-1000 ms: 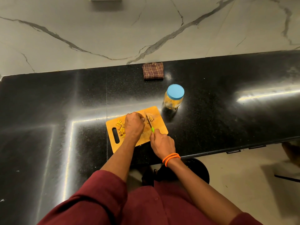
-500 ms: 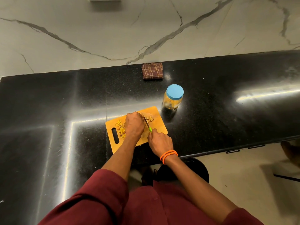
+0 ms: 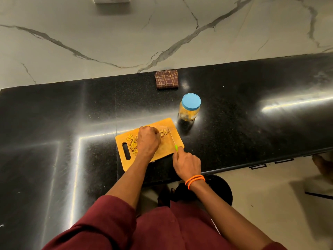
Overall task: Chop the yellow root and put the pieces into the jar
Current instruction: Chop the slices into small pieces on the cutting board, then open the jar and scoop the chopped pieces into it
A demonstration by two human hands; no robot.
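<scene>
An orange cutting board (image 3: 167, 148) lies on the black counter. My left hand (image 3: 148, 139) rests curled on the board's middle, fingertips at a small heap of yellow root pieces (image 3: 163, 132); what it holds is hidden. More chopped pieces (image 3: 133, 144) lie by the board's handle slot. My right hand (image 3: 186, 162) grips the green handle of a knife (image 3: 172, 137), whose blade lies along the board's right side, just right of the heap. A clear jar (image 3: 189, 110) with a blue lid stands behind the board's right corner, yellow pieces inside.
A folded brown checked cloth (image 3: 167, 79) lies at the back of the black counter (image 3: 252, 114) by the marble wall. The counter's front edge runs right of my right hand. A dark round stool (image 3: 222, 190) stands below.
The knife has swung from between my hands out to the board's right side, and my right hand has shifted right. The left hand stays on the board.
</scene>
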